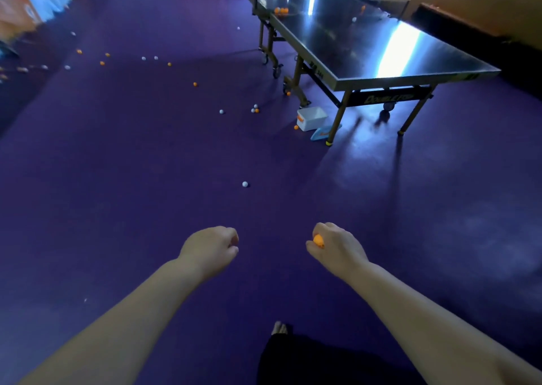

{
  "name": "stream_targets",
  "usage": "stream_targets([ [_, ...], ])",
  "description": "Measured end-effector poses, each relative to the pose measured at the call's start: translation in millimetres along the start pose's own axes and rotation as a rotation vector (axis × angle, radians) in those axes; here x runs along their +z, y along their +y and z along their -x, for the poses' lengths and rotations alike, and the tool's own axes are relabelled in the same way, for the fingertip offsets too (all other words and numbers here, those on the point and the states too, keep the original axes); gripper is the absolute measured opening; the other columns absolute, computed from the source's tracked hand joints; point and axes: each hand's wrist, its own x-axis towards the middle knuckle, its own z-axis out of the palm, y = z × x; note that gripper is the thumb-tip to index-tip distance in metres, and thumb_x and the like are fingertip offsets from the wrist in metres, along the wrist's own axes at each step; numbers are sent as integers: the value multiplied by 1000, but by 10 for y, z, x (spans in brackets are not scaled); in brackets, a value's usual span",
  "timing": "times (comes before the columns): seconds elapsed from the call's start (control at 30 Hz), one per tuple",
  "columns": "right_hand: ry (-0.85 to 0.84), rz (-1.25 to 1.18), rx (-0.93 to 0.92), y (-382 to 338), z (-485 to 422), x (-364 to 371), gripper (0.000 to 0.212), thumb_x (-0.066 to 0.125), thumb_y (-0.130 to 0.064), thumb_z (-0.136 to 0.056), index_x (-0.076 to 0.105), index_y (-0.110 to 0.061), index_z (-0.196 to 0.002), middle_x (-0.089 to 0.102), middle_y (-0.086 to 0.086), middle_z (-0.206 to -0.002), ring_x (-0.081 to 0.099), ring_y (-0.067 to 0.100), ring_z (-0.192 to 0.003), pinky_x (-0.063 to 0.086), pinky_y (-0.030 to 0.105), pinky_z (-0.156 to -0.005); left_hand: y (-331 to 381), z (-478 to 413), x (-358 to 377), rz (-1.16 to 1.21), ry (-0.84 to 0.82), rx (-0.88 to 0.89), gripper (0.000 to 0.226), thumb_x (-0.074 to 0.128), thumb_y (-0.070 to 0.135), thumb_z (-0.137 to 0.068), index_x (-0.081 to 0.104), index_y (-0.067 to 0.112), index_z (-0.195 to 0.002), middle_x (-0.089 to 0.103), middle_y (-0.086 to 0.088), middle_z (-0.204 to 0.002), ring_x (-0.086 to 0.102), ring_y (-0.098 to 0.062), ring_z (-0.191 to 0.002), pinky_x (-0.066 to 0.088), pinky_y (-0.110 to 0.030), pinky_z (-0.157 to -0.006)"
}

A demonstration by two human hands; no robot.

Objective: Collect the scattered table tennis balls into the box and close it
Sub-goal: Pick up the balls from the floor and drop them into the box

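Right hand fingers clamped on an orange ball; left hand fingers curled, contents not discernible.
White ball on purple floor at centre; white box, uncovered, right of centre, blue lid just beside.

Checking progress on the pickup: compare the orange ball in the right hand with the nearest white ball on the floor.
The orange ball is pinched in the right hand; the white ball lies free on the floor. Its fingers partly hide the orange ball; the white ball shows whole. Neither is in the box yet.
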Motion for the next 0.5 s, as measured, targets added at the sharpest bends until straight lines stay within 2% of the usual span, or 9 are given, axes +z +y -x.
stream_targets([
  [0.13, -19, 14, -1, 267, -933, -369, 16, 53, -35, -90, 53, -19, -86, 55, -5, -86, 56, 13, -70, 43, 22, -57, 113, -902, -224, 29, 31, -51, 24, 47, 29, -92, 61, 21, -109, 64, 5, -108, 60, -16, -94, 49, -31, -78],
  [0.3, -51, 46, -27, 468, -2043, -719, 17, 52, -34, -90, 54, -18, -88, 56, -4, -87, 57, 15, -71, 46, 25, -59, 157, -1790, -339, 131, 56, -156, 23, 47, 28, -92, 62, 23, -108, 64, 10, -106, 58, -10, -89, 44, -24, -71],
  [0.5, -93, 81, -107, 409, -3340, -817, 20, 51, -37, -91, 55, -18, -89, 56, -4, -87, 56, 15, -71, 43, 24, -56, -123, -2851, -542, 183, 73, -223, 22, 48, 29, -91, 62, 24, -107, 64, 10, -104, 57, -9, -88, 45, -24, -71],
])
